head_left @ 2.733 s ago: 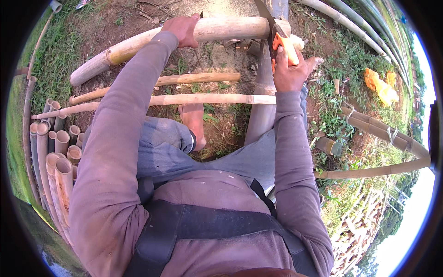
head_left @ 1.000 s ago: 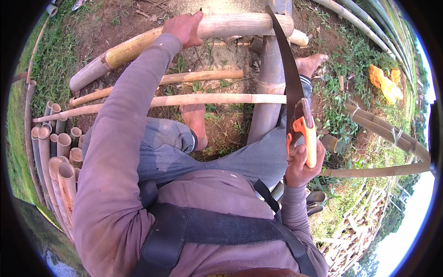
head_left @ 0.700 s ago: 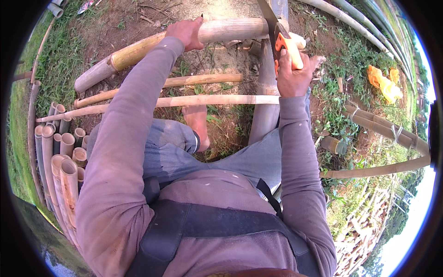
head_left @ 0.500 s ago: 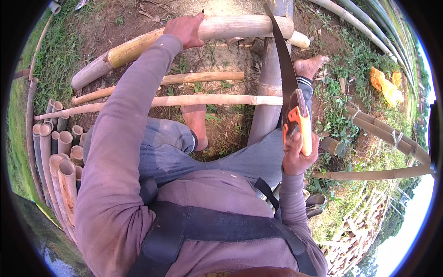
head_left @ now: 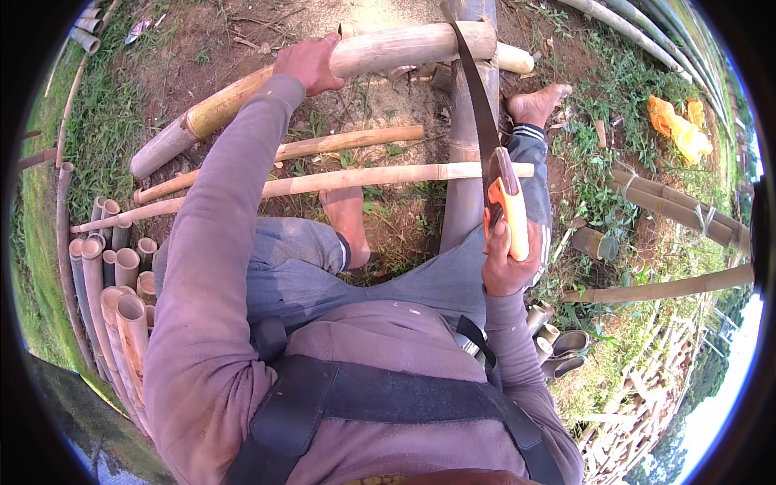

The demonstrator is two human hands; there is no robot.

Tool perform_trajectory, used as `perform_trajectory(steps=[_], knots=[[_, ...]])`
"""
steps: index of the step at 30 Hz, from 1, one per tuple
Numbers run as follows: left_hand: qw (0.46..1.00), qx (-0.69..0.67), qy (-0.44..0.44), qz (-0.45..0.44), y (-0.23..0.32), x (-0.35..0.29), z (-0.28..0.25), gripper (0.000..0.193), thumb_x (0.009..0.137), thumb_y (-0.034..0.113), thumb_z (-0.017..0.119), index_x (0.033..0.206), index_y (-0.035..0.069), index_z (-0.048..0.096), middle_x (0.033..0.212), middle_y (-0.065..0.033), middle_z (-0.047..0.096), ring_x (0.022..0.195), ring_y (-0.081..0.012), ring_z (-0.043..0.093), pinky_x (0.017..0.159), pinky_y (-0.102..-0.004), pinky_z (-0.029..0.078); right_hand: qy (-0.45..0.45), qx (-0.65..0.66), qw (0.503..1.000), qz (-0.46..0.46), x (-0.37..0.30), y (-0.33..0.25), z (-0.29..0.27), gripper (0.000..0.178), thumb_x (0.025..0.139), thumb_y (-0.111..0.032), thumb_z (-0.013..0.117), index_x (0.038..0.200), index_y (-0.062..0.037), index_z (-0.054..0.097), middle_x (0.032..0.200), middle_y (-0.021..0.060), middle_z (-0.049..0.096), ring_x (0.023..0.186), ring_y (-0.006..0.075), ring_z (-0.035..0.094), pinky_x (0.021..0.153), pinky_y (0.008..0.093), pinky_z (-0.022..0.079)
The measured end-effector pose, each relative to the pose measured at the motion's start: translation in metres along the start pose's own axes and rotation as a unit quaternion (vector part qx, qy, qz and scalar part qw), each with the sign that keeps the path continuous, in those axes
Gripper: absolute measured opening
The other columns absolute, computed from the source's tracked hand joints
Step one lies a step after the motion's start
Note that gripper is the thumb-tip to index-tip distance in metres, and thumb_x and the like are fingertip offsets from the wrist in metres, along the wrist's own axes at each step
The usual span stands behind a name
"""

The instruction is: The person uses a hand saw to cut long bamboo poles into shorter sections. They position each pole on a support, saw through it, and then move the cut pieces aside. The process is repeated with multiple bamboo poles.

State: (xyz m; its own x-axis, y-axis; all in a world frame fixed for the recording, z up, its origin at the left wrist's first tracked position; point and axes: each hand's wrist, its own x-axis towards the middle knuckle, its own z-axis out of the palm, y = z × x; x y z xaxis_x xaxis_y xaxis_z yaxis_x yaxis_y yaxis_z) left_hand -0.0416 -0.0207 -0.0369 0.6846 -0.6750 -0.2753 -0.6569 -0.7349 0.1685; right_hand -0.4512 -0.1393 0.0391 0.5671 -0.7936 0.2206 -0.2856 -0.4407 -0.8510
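My left hand (head_left: 309, 65) is wrapped over a thick bamboo pole (head_left: 396, 50) that slants from the lower left up to the right. The pole's right end rests across a grey bamboo trunk (head_left: 464, 133) lying between my legs. My right hand (head_left: 511, 260) grips the orange handle of a hand saw (head_left: 477, 89). Its long dark curved blade stands against the pole, close to the right cut end. Whether the teeth have bitten into the bamboo I cannot tell. Nearer to me, two thinner poles lie crosswise, a pale one (head_left: 364, 176) and a brown one (head_left: 347, 143).
Cut bamboo tubes (head_left: 128, 267) stand in a bunch at left. A yellow-orange plastic bag (head_left: 679, 133) lies on the grass at right, beyond tied bamboo poles (head_left: 679, 206). Bamboo scraps (head_left: 630, 412) are heaped at lower right. My bare feet flank the work.
The saw and my right hand have shifted slightly left. The head view has moved a little, so the poles and ground appear displaced. My left hand keeps its hold on the thick pole.
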Motion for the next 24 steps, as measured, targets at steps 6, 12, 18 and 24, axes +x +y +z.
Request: perform_trajectory(steps=[6,12,18,24], knots=[[1.0,0.027,-0.011,0.003,-0.009,0.004,-0.002,0.097,0.073,0.05,0.085,0.157,0.018,0.046,0.119,-0.0145,0.075,0.109,-0.0325,0.073,0.098,-0.0468,0.059,-0.002,-0.01,1.0,0.015,0.005,-0.014,-0.006,0.02,0.095,-0.009,0.076,0.107,0.0025,0.066,0.091,0.0095,0.075,0.073,0.0136,0.07,0.067,0.0292,0.054],[1.0,0.028,0.012,-0.002,0.005,-0.02,-0.018,0.09,0.073,0.051,0.084,0.151,0.019,0.051,0.12,-0.0129,0.074,0.112,-0.0342,0.072,0.098,-0.047,0.058,0.021,0.016,0.999,-0.028,-0.031,-0.023,-0.05,0.022,0.102,-0.015,0.07,0.111,0.0037,0.063,0.072,0.0009,0.06,0.054,0.0052,0.054,0.049,0.0221,0.042],[1.0,-0.004,0.005,0.017,0.007,-0.033,-0.023,0.088,0.069,0.045,0.086,0.146,0.015,0.054,0.119,-0.0166,0.074,0.111,-0.037,0.071,0.099,-0.0477,0.056,0.033,0.068,0.997,0.032,-0.059,-0.012,-0.064,0.026,0.096,-0.014,0.076,0.112,0.0041,0.066,0.093,0.009,0.07,0.076,0.0123,0.065,0.069,0.0273,0.052],[1.0,0.002,0.024,0.001,0.02,-0.045,-0.014,0.087,0.069,0.041,0.087,0.145,0.014,0.054,0.126,-0.0148,0.071,0.115,-0.0352,0.069,0.1,-0.0474,0.055,0.01,-0.062,0.993,-0.097,-0.056,-0.046,-0.065,0.029,0.093,-0.008,0.078,0.115,0.004,0.064,0.09,0.0106,0.072,0.075,0.0144,0.069,0.069,0.0292,0.055]])
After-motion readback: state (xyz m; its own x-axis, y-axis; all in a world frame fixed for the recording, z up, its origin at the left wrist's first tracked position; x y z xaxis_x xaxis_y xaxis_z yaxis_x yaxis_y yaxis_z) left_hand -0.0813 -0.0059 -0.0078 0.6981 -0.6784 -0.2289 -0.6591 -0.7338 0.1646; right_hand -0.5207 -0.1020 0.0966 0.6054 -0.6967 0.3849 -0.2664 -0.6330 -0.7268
